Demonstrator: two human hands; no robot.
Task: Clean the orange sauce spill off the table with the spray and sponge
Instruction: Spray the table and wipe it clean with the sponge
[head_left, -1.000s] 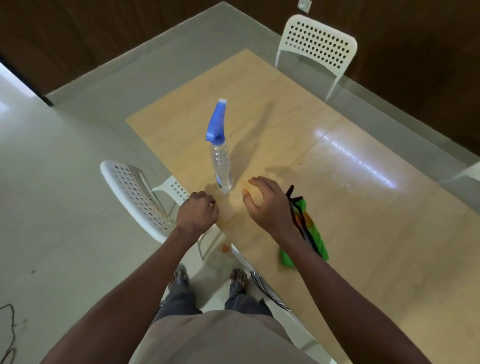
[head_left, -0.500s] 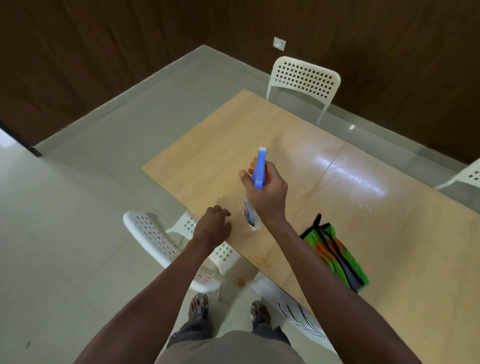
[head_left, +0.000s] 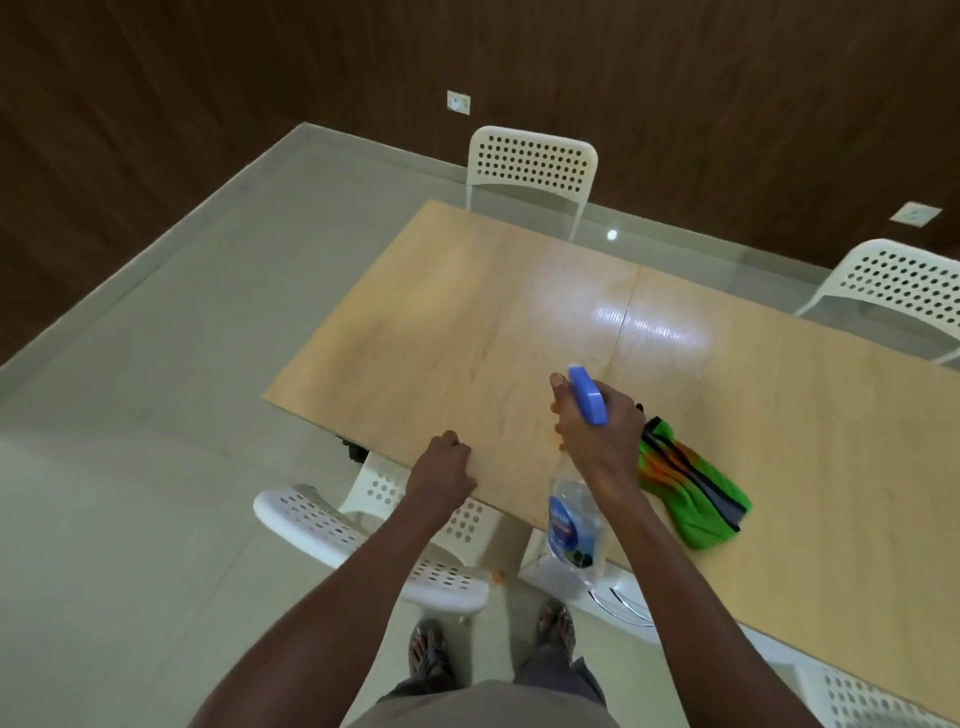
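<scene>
The faint orange spill (head_left: 553, 434) lay near the bench's (head_left: 467, 322) front edge, so we judged the bottle (head_left: 576, 525), gripped by our right hand (head_left: 597, 431), should aim its blue nozzle (head_left: 588, 395) straight there. Our left hand (head_left: 441, 473), curled and holding nothing, rested on that edge, with the green cloth (head_left: 696, 493) just beside.

Brown wall (head_left: 675, 78), pale floor (head_left: 156, 415), white chairs (head_left: 530, 166)
</scene>
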